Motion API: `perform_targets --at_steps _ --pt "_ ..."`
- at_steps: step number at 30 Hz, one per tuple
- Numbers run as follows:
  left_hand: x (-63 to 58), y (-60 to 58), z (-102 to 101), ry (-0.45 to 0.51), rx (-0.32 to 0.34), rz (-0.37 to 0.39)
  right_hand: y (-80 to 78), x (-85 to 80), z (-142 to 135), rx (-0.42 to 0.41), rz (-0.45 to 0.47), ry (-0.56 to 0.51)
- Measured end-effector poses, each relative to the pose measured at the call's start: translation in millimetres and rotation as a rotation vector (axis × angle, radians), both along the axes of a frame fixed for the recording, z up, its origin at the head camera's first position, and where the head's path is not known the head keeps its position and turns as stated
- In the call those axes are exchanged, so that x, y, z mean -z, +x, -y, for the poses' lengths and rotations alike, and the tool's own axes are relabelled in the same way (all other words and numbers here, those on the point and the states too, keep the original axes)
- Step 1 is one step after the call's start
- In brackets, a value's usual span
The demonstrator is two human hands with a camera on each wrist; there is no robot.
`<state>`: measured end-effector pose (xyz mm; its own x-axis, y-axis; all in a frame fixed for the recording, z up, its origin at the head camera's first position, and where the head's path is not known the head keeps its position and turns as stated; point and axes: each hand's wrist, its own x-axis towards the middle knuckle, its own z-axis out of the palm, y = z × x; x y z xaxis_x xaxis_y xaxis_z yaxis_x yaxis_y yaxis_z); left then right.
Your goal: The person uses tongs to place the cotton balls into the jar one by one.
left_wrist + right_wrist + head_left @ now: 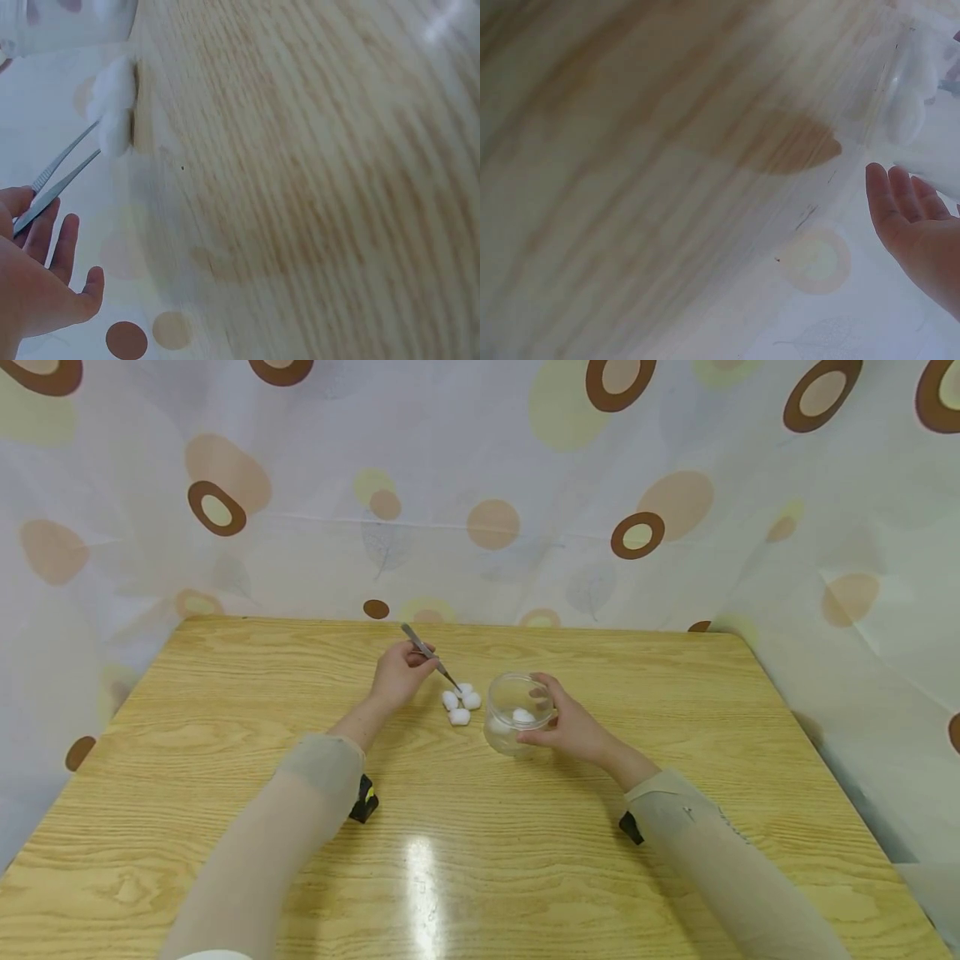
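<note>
My left hand [401, 675] pinches metal tweezers [429, 653], which slant down to a small cluster of white cotton balls [460, 717] on the table. In the left wrist view the tweezers [64, 176] have their two prongs spread, with the tips right at the nearest cotton ball [115, 133]. A clear, round, lidless jar [498, 739] stands just right of the cluster. My right hand [573, 727] grips it from the right side, thumb in front and fingers behind. Inside the jar lie white cotton balls [522, 716], also visible through its wall in the right wrist view.
All of this sits on a wood-grain table [480, 860], its far edge against a hanging sheet [450, 568] with brown and beige spots. Black wrist devices show under the left sleeve [322, 768] and the right sleeve [667, 802].
</note>
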<state>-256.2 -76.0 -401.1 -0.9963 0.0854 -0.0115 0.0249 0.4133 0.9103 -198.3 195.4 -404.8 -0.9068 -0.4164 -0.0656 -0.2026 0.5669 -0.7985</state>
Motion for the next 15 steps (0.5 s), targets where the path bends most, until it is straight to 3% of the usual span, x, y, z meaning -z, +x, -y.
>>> perform_targets --at_steps 15 --pt "7.3 -1.0 -0.5 0.013 0.002 0.0 -0.4 0.8 0.0 0.003 0.005 0.003"
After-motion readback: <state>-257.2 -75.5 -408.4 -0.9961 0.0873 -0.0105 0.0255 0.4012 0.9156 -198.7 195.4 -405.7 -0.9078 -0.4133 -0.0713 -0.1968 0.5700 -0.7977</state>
